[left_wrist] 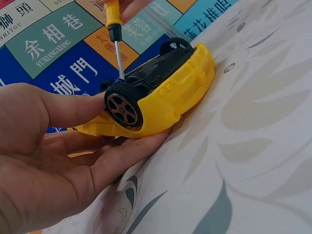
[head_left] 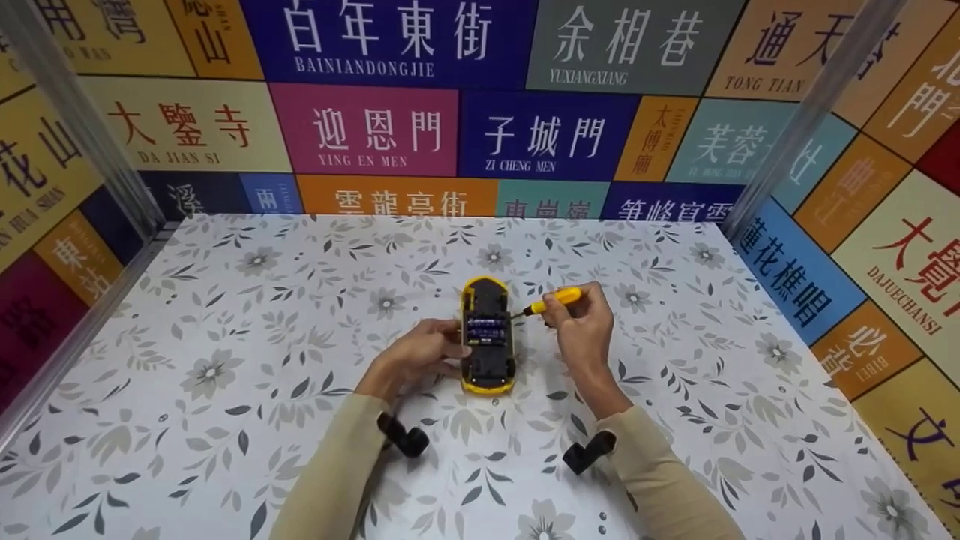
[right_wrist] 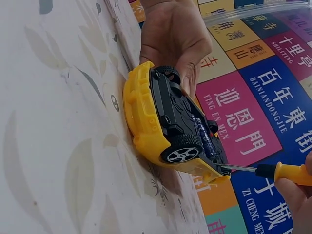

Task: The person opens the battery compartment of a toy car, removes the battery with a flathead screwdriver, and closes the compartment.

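A yellow toy car lies upside down on the flowered tablecloth, its black underside up and batteries showing in the open compartment. My left hand grips the car's left side, thumb by a wheel, fingers under the yellow body. My right hand holds a small screwdriver with a yellow handle. Its metal tip touches the car's underside near the battery bay. In the right wrist view the car has the screwdriver shaft meeting its edge.
The table is boxed in by walls covered in coloured sign panels, with metal posts at the back corners. Black wrist camera mounts sit on both sleeves. The cloth spreads wide to the left and right of the car.
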Tool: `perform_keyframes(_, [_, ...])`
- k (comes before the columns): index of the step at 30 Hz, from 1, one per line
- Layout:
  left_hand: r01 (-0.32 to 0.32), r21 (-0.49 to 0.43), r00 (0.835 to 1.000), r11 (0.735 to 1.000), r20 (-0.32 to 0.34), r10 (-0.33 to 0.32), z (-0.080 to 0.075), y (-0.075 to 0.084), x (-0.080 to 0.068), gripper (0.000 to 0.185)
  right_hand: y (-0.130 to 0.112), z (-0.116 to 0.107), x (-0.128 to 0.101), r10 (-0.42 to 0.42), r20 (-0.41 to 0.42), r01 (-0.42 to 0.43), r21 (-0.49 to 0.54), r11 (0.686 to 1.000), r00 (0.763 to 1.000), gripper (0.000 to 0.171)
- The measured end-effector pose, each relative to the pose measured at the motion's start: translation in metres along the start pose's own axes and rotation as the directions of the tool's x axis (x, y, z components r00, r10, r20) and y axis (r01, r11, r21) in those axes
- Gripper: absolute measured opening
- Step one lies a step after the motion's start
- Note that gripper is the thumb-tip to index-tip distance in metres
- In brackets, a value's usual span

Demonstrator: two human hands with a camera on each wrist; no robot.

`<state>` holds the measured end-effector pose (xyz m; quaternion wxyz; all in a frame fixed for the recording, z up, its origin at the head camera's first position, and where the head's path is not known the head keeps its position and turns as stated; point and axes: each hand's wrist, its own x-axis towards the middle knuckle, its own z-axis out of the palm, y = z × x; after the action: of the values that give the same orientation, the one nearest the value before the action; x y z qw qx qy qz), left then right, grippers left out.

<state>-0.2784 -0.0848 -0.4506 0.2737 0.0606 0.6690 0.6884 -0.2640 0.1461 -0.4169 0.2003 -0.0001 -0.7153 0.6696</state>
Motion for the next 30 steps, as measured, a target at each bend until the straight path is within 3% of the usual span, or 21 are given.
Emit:
perform_keyframes(7, [0.012, 0.011, 1.000, 1.000, -0.016, -0.012, -0.001, 0.000, 0.001, 0.052, 0.003, -0.004, 0.009, 0.178, -0.016, -0.176, 0.110, 0.978, 0.984, 0.018])
perform_keyframes(10, [0.018, 0.003, 1.000, 1.000, -0.024, -0.018, 0.000, 0.000, 0.001, 0.052, 0.003, -0.005, 0.010, 0.199, -0.012, -0.197, 0.121, 0.973, 0.980, 0.018])
perform_keyframes(12, [0.020, 0.002, 0.999, 1.000, -0.029, -0.020, 0.001, 0.001, 0.000, 0.052, 0.001, -0.004, 0.008, 0.139, -0.007, -0.138, 0.078, 0.987, 0.990, 0.018])
perform_keyframes(14, [0.019, 0.003, 0.999, 1.000, -0.036, -0.019, 0.002, 0.002, 0.000, 0.052, -0.002, -0.002, 0.004, 0.029, 0.003, -0.029, -0.019, 0.999, 1.000, 0.018])
perform_keyframes(18, [0.016, 0.006, 0.999, 1.000, -0.050, -0.016, 0.004, 0.003, 0.000, 0.052, -0.009, 0.003, -0.005, -0.161, 0.055, 0.170, -0.227, 0.959, 0.985, 0.021])
perform_keyframes(27, [0.035, 0.024, 0.997, 0.999, -0.066, -0.033, 0.004, 0.003, -0.001, 0.050, -0.012, 0.009, -0.012, -0.240, 0.123, 0.267, -0.323, 0.908, 0.963, 0.021])
perform_keyframes(30, [0.038, 0.026, 0.997, 0.999, -0.070, -0.036, 0.004, 0.001, -0.001, 0.050, -0.010, 0.009, -0.011, -0.228, 0.141, 0.263, -0.316, 0.912, 0.963, 0.022])
